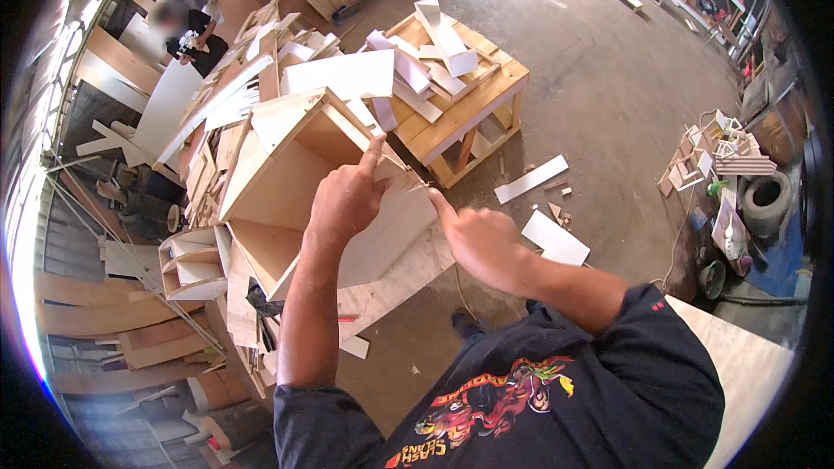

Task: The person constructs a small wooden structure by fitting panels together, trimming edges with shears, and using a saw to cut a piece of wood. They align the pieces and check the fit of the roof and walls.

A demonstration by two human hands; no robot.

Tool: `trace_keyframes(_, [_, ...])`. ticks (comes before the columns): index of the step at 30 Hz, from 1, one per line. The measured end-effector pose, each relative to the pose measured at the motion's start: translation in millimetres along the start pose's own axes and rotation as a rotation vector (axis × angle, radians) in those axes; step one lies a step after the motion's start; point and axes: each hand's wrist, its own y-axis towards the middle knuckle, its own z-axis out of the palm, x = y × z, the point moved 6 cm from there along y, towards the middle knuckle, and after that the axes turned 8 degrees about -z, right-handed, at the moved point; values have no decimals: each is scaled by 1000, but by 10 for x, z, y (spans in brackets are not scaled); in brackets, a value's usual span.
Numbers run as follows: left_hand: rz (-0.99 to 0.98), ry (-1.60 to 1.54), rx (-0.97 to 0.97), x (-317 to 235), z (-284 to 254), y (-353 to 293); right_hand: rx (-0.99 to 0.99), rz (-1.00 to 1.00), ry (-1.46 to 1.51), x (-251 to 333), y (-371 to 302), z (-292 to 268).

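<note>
A wooden box-like cabinet with white faces and bare plywood edges lies tilted on a worktable, its open compartments facing left. My left hand is over its upper edge, index finger stretched along the edge, thumb apart and the other fingers curled. Farther right on the same edge, one outstretched finger of my right hand touches the cabinet's corner, where the wood looks rough. The rest of that hand's fingers are folded under and partly hidden. Neither hand shows anything held.
A wooden table with white board offcuts stands beyond the cabinet. Left of it are piled wood scraps and a small compartmented box. White panels lie on the floor. A person stands far left; a tire sits right.
</note>
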Motion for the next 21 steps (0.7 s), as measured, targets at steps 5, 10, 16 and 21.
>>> trace_keyframes(5, [37, -42, -22, -34, 25, 27, -148, 9, 10, -88, 495, 166])
trace_keyframes(10, [19, -28, -15, -1, -10, 6, -68, -55, -58, 18, 72, 41])
trace_keyframes(16, [78, -140, -69, 66, -2, 50, -120, -26, -92, 153, 154, 193])
trace_keyframes(21, [27, -12, -8, 3, 39, 38, -141, -53, -9, -60, -355, -24])
